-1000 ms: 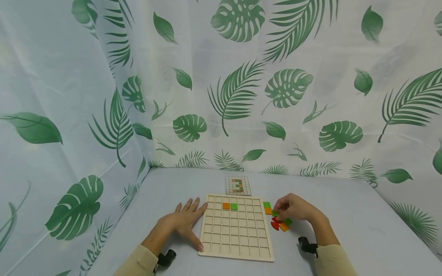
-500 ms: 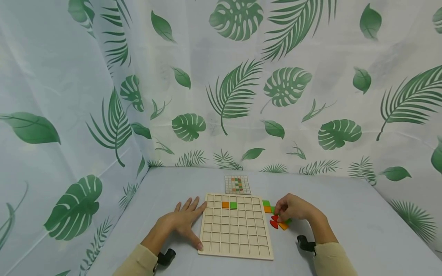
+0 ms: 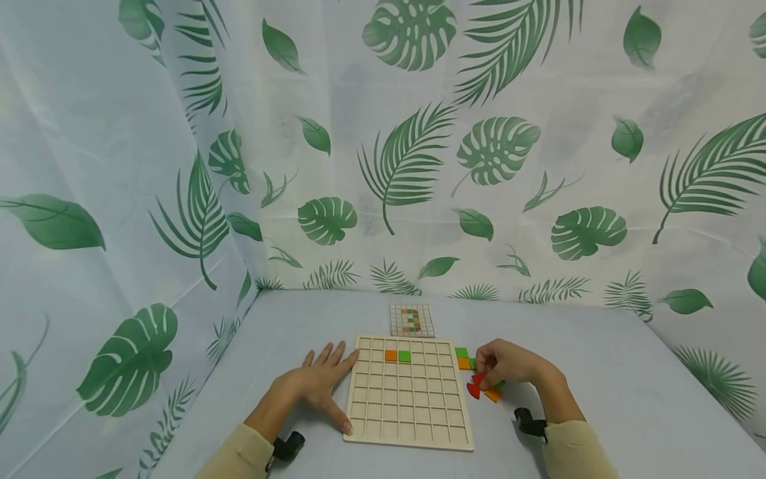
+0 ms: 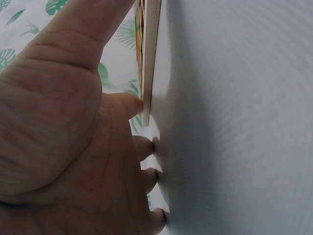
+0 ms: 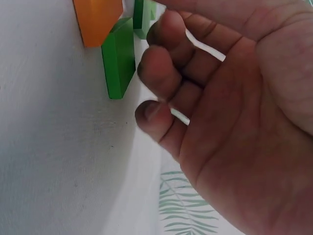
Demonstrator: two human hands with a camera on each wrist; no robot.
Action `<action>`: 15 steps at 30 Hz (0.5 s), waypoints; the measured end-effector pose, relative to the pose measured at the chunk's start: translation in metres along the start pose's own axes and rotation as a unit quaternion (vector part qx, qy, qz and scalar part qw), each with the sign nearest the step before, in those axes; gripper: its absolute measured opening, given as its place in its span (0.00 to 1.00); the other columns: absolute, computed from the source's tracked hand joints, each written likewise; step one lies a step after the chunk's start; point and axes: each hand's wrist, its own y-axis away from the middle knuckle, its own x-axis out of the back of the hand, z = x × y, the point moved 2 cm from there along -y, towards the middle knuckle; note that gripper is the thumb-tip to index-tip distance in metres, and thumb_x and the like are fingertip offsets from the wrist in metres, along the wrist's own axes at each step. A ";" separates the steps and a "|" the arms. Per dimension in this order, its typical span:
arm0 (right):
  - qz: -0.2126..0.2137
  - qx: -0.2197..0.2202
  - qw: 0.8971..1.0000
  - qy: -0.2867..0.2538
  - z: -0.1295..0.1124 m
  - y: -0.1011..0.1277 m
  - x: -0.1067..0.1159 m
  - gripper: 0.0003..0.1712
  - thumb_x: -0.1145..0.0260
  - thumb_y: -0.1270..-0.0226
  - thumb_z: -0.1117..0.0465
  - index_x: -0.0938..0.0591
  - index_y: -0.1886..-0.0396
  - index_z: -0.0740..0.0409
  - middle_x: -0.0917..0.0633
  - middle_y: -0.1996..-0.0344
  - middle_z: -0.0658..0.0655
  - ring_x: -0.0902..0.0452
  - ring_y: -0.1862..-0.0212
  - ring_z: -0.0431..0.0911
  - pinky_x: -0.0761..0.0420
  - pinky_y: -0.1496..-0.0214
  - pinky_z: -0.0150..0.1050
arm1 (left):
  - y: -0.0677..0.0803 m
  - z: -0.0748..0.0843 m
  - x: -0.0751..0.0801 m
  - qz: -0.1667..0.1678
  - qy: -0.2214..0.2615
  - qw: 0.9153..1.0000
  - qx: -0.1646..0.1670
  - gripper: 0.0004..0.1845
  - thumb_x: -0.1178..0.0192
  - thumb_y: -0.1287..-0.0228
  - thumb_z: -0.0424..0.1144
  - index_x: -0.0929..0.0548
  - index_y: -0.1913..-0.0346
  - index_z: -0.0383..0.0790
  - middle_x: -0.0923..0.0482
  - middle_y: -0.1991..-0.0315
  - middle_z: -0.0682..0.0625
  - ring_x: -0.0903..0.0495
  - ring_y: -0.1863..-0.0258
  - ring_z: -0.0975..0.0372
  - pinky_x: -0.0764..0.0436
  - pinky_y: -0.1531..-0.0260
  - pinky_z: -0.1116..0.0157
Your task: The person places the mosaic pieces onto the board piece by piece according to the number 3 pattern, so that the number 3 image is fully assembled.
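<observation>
A square wooden grid board [image 3: 407, 399] lies in the middle of the table, an orange tile [image 3: 391, 356] and a green tile [image 3: 404, 356] side by side in its upper rows. My left hand [image 3: 317, 386] is spread at its left side, thumb on the near left corner and index finger at the upper left edge. To the right of the board my right hand [image 3: 511, 362] has its thumb and index finger around a red rounded piece [image 3: 477, 379]. Another red piece [image 3: 473, 391] lies just below. The right wrist view hides those two fingertips; the other fingers curl inward.
A small pattern card [image 3: 411, 320] with coloured squares lies behind the board. Beside the right hand are loose green [image 3: 461, 352] and orange [image 3: 463, 364] tiles, with another orange tile [image 3: 493, 395] nearer. Leaf-printed cloth walls stand behind and left.
The red pieces have shifted and turned slightly under my right fingertips, and the tiles beside them have moved a little. My left hand stays in place on the board.
</observation>
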 end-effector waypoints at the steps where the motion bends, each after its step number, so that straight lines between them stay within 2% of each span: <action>1: -0.003 0.006 1.000 0.000 -0.001 0.000 0.000 0.13 0.24 0.50 0.63 0.21 0.72 0.62 0.24 0.79 0.50 0.29 0.74 0.42 0.31 0.74 0.33 | 0.000 0.000 0.000 0.000 0.001 1.000 0.000 0.74 0.33 0.74 0.78 0.59 0.22 0.54 0.68 0.23 0.43 0.69 0.25 0.45 0.64 0.32 0.38; 6: -0.003 0.016 1.000 -0.017 -0.004 -0.002 0.000 0.10 0.27 0.46 0.64 0.21 0.72 0.61 0.20 0.76 0.52 0.26 0.72 0.44 0.30 0.73 0.34 | -0.001 -0.001 -0.001 0.001 0.001 1.000 -0.001 0.75 0.33 0.75 0.79 0.60 0.22 0.55 0.68 0.23 0.43 0.69 0.25 0.45 0.64 0.32 0.38; 12: 0.061 0.041 0.997 -0.031 -0.006 -0.009 0.004 0.03 0.31 0.40 0.64 0.18 0.67 0.57 0.16 0.70 0.55 0.23 0.69 0.51 0.23 0.69 0.40 | 0.000 -0.002 -0.001 0.003 0.003 1.000 -0.004 0.74 0.33 0.75 0.79 0.59 0.22 0.54 0.69 0.23 0.43 0.69 0.25 0.45 0.64 0.32 0.38; 15: 0.093 0.048 0.994 -0.035 -0.008 -0.013 0.005 0.06 0.32 0.37 0.61 0.16 0.62 0.57 0.15 0.67 0.55 0.23 0.65 0.52 0.20 0.64 0.44 | 0.000 -0.002 -0.001 0.005 0.004 1.000 -0.009 0.74 0.33 0.74 0.78 0.60 0.22 0.54 0.69 0.23 0.43 0.69 0.25 0.45 0.63 0.32 0.38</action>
